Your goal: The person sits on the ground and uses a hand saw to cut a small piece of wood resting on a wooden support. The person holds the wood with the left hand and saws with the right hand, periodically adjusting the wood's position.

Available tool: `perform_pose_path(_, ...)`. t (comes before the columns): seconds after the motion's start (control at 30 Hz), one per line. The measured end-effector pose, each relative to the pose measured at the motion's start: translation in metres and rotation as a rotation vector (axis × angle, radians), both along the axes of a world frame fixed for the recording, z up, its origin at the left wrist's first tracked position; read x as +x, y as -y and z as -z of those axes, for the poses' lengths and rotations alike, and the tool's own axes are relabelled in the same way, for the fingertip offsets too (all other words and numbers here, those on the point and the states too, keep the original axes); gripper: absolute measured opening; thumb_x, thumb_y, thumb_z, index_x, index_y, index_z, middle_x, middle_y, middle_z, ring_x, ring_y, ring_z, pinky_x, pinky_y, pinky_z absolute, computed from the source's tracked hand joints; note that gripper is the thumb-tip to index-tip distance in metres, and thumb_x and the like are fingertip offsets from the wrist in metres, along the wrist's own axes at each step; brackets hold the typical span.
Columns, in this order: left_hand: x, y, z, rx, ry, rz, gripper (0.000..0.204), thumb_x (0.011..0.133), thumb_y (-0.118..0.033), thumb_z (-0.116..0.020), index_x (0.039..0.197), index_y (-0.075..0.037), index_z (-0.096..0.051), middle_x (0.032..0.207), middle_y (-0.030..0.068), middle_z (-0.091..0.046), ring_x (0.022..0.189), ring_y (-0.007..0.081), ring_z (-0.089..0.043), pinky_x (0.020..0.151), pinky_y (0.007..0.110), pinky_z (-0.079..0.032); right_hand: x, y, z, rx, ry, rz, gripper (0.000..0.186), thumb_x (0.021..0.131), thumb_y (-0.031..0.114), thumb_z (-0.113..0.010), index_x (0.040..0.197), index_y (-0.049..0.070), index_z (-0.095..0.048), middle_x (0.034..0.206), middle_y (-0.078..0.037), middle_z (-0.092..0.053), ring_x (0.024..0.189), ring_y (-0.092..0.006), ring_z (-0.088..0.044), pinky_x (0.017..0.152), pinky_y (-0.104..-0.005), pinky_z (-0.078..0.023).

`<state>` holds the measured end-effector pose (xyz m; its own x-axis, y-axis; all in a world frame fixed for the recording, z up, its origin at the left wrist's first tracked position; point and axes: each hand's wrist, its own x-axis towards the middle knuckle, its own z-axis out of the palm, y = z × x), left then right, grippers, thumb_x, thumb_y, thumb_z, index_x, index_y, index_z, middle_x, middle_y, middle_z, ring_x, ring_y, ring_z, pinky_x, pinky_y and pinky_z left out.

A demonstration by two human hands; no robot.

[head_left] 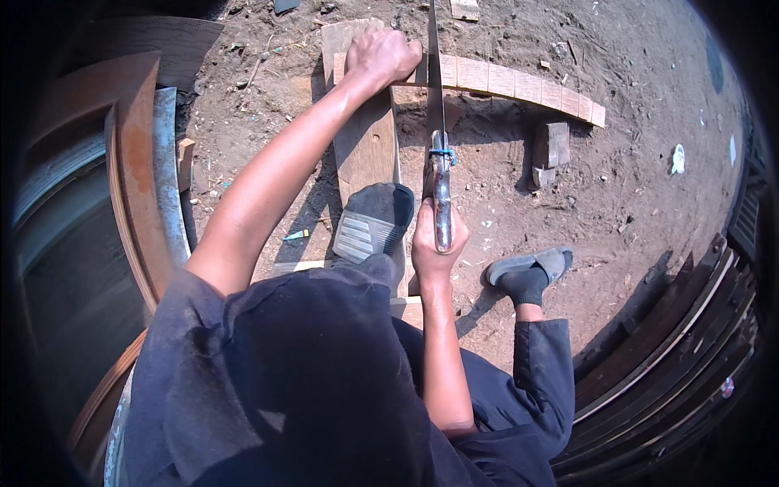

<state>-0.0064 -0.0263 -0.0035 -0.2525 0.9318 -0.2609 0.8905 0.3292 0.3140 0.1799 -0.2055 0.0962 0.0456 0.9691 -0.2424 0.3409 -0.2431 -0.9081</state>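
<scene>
My right hand point(425, 241) is closed round the handle of a handsaw point(436, 99). The saw's blade points away from me and crosses a curved wooden strip point(505, 82). Evenly spaced lines run across the strip, which reaches out to the right past a wide wooden plank point(365, 150). My left hand point(383, 53) is closed on the strip's left part, above the plank and just left of the blade; its fingertips are hidden. One sandalled foot point(373, 221) rests on the plank's near part.
At the left lean a brown wooden frame point(136, 154) and other boards. A small wood block point(552, 146) lies beneath the strip's right side. My other sandalled foot point(531, 266) stands on the dirt ground. Long dark boards point(673, 333) are stacked at the lower right.
</scene>
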Motion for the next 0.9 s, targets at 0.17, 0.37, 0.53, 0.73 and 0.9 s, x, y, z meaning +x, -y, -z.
perform_pose_path(0.17, 0.007, 0.003, -0.009, 0.096, 0.018, 0.013, 0.045, 0.082, -0.029, -0.043, 0.062, 0.007, -0.063, 0.063, 0.0247, -0.062, 0.065, 0.0372, -0.064, 0.069, 0.047, -0.052, -0.010, -0.044, 0.009, 0.041, -0.045, 0.008, 0.015, 0.079, 0.003, -0.055, 0.066, -0.003, -0.052, 0.054, -0.010, -0.049, 0.050, -0.0136, -0.049, 0.048, -0.0320, -0.038)
perform_pose_path(0.37, 0.004, -0.001, -0.005, -0.008, 0.020, -0.040, 0.045, 0.081, -0.029, -0.042, 0.062, 0.005, -0.064, 0.065, 0.0260, -0.062, 0.066, 0.0378, -0.064, 0.068, 0.046, -0.053, -0.008, -0.033, 0.007, 0.003, -0.080, 0.028, 0.012, 0.080, 0.003, -0.056, 0.069, -0.004, -0.057, 0.055, -0.012, -0.051, 0.050, -0.0152, -0.052, 0.050, -0.0323, -0.041)
perform_pose_path(0.53, 0.004, 0.001, -0.007, 0.045, 0.030, -0.002, 0.045, 0.080, -0.030, -0.043, 0.061, 0.005, -0.064, 0.065, 0.0263, -0.062, 0.065, 0.0376, -0.064, 0.067, 0.048, -0.052, 0.004, 0.002, 0.012, 0.069, 0.079, -0.014, 0.011, 0.078, 0.002, -0.055, 0.070, -0.004, -0.058, 0.057, -0.015, -0.053, 0.051, -0.0198, -0.057, 0.050, -0.0351, -0.042)
perform_pose_path(0.73, 0.003, 0.001, -0.005, 0.059, 0.040, -0.024, 0.044, 0.079, -0.029, -0.042, 0.061, 0.004, -0.064, 0.063, 0.0256, -0.061, 0.062, 0.0368, -0.063, 0.064, 0.048, -0.050, -0.019, -0.068, 0.004, -0.061, -0.117, 0.021, 0.016, 0.082, 0.004, -0.056, 0.067, -0.004, -0.054, 0.058, -0.012, -0.053, 0.051, -0.0161, -0.050, 0.050, -0.0317, -0.038)
perform_pose_path(0.9, 0.003, 0.001, -0.008, -0.020, 0.074, -0.027, 0.044, 0.079, -0.029, -0.042, 0.060, 0.004, -0.063, 0.061, 0.0243, -0.061, 0.058, 0.0349, -0.062, 0.059, 0.047, -0.050, 0.019, 0.016, 0.008, -0.041, 0.012, 0.003, 0.010, 0.078, 0.001, -0.057, 0.071, -0.006, -0.059, 0.059, -0.016, -0.056, 0.051, -0.0226, -0.057, 0.050, -0.0352, -0.042)
